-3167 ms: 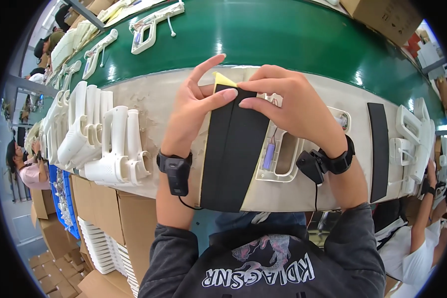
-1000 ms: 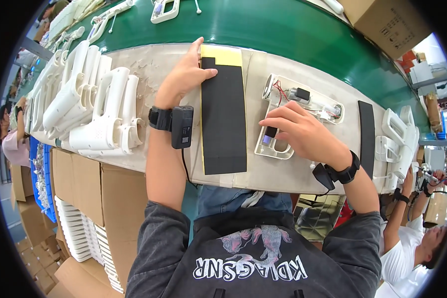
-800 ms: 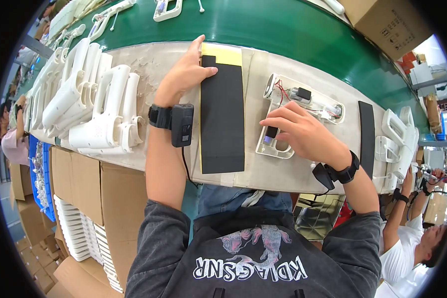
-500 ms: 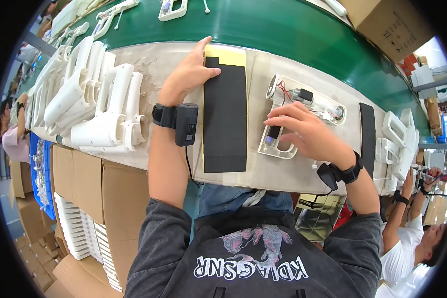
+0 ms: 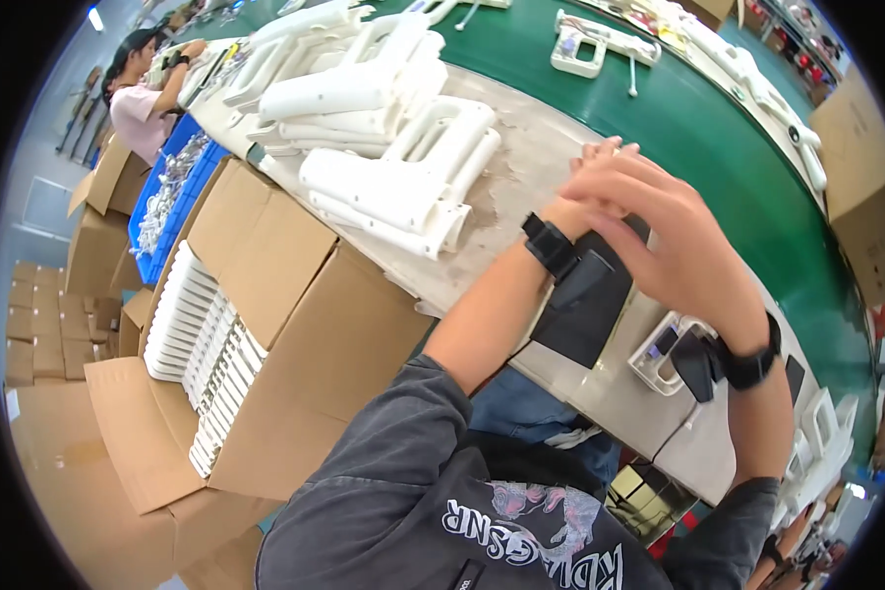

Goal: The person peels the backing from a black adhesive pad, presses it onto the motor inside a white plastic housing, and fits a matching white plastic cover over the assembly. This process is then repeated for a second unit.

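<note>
My right hand (image 5: 674, 231) is raised over the black foam sheet (image 5: 588, 320), its fingers stretched out and thumb apart, with nothing seen in it. It overlaps my left hand (image 5: 592, 177); whether the two touch I cannot tell. Only the fingertips and wrist side of my left hand show, the rest being covered, so its grip is hidden. Beneath my right wrist lies an open white plastic casing (image 5: 643, 370) with a dark part inside, partly covered by the wrist strap and its black device.
White gun-shaped plastic shells (image 5: 383, 182) are piled on the table at left. A cardboard box (image 5: 315, 364) holds stacked white parts below the table edge. Beyond runs a green conveyor (image 5: 521, 49) with a white casing (image 5: 600, 44) on it. A co-worker (image 5: 143, 103) stands far left.
The view has swung left. My right hand has left the open casing and come over my left hand, which was spread at the foam sheet's far edge.
</note>
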Available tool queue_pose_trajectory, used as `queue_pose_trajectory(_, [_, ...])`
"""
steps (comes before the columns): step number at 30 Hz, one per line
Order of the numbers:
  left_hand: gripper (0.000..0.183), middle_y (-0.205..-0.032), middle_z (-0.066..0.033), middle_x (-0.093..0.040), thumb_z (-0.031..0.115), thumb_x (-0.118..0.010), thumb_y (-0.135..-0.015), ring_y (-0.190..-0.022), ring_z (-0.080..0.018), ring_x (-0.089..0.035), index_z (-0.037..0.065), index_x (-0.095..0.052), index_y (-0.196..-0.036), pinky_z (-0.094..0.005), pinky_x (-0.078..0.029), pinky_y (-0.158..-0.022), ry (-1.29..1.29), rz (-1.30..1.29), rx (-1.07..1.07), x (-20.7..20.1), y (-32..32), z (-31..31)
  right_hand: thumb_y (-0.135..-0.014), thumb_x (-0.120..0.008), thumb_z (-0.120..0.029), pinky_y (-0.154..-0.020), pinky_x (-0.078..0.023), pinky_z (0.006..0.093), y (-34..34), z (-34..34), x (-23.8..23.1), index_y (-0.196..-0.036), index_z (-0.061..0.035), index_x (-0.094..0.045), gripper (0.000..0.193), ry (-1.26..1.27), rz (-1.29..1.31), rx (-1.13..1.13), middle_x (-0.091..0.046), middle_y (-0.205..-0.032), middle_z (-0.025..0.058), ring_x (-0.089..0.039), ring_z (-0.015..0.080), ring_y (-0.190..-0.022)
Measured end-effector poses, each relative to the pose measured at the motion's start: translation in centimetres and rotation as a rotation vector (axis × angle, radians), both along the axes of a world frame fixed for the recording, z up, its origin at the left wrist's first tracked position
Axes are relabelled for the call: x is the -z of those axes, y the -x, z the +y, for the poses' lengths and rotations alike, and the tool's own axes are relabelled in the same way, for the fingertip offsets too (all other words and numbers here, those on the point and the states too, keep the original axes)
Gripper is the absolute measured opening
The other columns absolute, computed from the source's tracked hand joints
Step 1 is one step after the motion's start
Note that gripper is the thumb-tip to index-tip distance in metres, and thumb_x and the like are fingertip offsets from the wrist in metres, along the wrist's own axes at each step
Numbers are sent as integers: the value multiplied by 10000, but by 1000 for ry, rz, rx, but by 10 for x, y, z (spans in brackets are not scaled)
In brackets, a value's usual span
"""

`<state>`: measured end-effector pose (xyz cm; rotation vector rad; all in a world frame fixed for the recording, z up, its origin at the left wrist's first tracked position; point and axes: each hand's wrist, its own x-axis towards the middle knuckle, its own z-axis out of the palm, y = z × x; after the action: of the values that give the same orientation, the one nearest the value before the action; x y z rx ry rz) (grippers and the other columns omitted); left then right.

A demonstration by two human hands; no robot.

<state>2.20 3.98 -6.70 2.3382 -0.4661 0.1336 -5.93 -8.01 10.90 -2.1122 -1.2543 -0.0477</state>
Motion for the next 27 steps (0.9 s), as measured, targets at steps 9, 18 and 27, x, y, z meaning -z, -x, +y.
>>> queue_pose_trajectory(9, [500, -1544, -130, -425, 428, -514, -997, -1424, -480, -325, 157, -518, -1416, -586, -266, -1187, 210, -351, -217, 52, -27, -38, -714, -630, 133, -1103, -434, 412, -82, 153, 40, -1244, 1, -656, 546, 512, -151, -359, -655, -1298, 142, -555, 322, -1288])
queue_pose_trajectory(18, [386, -1379, -113, -498, 291, -489, -1031, -1258, -266, -490, 125, -448, -1377, -439, -420, -1069, 268, -278, -128, 2, -7, -21, -717, -669, 88, -1148, -358, 411, -82, 149, 32, -1224, -35, -676, 522, 337, -173, -506, -668, -1240, 118, -557, 298, -1242])
queue_pose_trajectory(27, [558, -1438, -201, -507, 443, -435, -1030, -1326, -335, -506, 76, -446, -1450, -461, -416, -1107, 952, -19, 151, -3, 12, 9, -728, -771, 39, -998, -466, 400, -1, -9, -64, -1163, -32, -672, 452, -10, -243, -227, -665, -1146, 110, -594, 332, -1087])
